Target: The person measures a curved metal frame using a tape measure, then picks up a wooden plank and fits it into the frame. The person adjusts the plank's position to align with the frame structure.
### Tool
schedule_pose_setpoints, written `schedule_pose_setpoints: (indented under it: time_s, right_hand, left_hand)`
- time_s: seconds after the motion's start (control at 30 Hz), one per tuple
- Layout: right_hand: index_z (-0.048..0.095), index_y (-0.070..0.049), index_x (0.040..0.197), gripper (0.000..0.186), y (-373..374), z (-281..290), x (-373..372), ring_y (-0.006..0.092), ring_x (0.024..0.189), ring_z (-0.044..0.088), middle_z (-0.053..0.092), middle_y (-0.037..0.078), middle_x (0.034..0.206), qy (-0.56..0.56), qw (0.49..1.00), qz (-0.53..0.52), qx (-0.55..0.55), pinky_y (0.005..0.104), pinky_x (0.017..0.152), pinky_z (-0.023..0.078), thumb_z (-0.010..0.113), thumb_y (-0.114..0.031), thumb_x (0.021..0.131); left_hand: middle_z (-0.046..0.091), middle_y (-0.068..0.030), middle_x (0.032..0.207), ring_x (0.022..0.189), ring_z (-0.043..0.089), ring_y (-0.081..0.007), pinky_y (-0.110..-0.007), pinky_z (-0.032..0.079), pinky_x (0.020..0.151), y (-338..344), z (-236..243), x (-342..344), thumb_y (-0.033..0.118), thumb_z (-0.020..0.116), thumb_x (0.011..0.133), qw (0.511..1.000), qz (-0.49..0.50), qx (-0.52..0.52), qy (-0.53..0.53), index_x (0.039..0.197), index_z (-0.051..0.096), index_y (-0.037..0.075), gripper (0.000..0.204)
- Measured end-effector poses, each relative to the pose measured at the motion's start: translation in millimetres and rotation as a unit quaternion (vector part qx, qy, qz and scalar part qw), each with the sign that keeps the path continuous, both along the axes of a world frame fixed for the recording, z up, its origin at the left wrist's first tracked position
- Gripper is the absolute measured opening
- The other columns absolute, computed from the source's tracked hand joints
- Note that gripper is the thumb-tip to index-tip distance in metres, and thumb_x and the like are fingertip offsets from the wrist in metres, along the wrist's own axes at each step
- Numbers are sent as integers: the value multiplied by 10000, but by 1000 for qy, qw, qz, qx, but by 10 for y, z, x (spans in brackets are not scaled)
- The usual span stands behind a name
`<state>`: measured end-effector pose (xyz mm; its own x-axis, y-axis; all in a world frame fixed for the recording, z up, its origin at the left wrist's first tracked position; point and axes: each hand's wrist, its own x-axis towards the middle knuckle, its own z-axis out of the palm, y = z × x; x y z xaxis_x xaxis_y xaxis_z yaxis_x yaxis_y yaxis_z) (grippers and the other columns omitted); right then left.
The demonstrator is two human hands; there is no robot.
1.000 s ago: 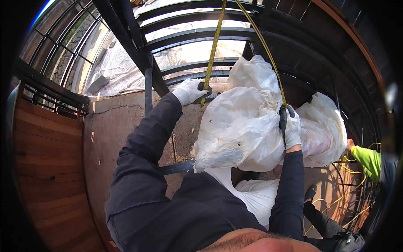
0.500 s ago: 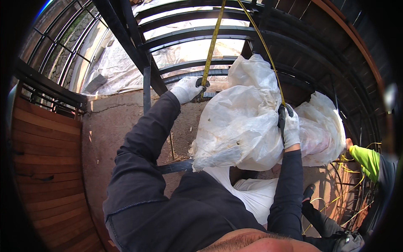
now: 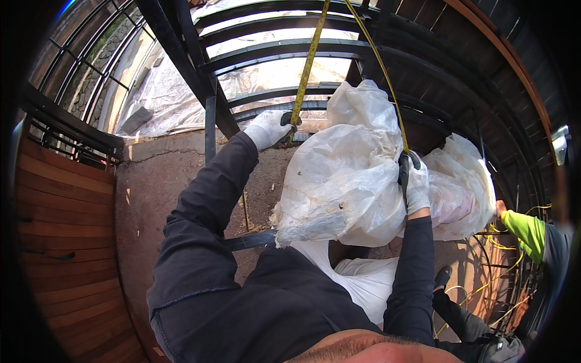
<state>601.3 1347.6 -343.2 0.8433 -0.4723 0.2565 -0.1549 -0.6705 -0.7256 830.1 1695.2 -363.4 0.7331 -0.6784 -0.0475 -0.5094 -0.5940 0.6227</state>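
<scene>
L hand (image 3: 268,129) clamped on tape (image 3: 309,63), nr bars (image 3: 260,52); R hand (image 3: 416,186), well apart, clamped on tape's other run by the plastic (image 3: 345,175) (both gloved, btw). Tape runs up from each hand, w/ bars behind.

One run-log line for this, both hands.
left hand: gripping yellow tape | right hand: gripping yellow strip | pale plastic sheeting: beside right hand

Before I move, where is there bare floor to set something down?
The widest patch is reddish floor between the wooden boards and the left sleeve, with a few small scraps. The middle is crowded: left hand and right hand hold yellow tape by white plastic. A co-worker's green sleeve occupies the right.
</scene>
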Motion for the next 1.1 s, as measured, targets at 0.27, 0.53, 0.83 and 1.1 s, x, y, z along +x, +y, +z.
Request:
schedule_pose_setpoints:
  time_s: [0.27, 0.53, 0.83, 1.1]
  right_hand:
    - [656, 40, 1091, 312, 11, 15, -8, 318, 895, 661, 704, 191, 1007, 3, 1000, 1, -24, 372, 824, 504, 530, -222, 977]
    - [654, 44, 1093, 311, 12, 10, -4, 301, 882, 658, 706, 182, 998, 3, 1000, 2, -5, 365, 825, 501, 538, -218, 976]
    - [653, 45, 1090, 301, -35, -48, -3, 263, 861, 646, 708, 162, 978, 4, 1000, 1, -7, 354, 815, 498, 544, -209, 972]
    - [653, 48, 1087, 302, -22, -35, -1, 266, 867, 648, 707, 163, 982, -1, 1000, 2, 7, 351, 819, 498, 549, -210, 970]
  left_hand:
    - [721, -85, 898, 786, 695, -180, -323, 533, 731, 0, -2, 2, 220, 562, 958, 1000, -6, 13, -24, 1165, 687, 109, 266]
    - [720, -100, 877, 782, 691, -196, -333, 525, 729, -16, 36, -21, 234, 575, 954, 1000, 10, 15, -1, 1167, 693, 119, 269]
    - [713, -127, 879, 799, 683, -246, -368, 514, 735, -11, 72, -32, 263, 585, 947, 1000, 5, 7, 5, 1148, 699, 118, 273]
    - [712, -140, 890, 819, 681, -264, -377, 511, 751, 2, 39, -16, 271, 591, 934, 1000, 9, 5, -5, 1132, 702, 114, 276]
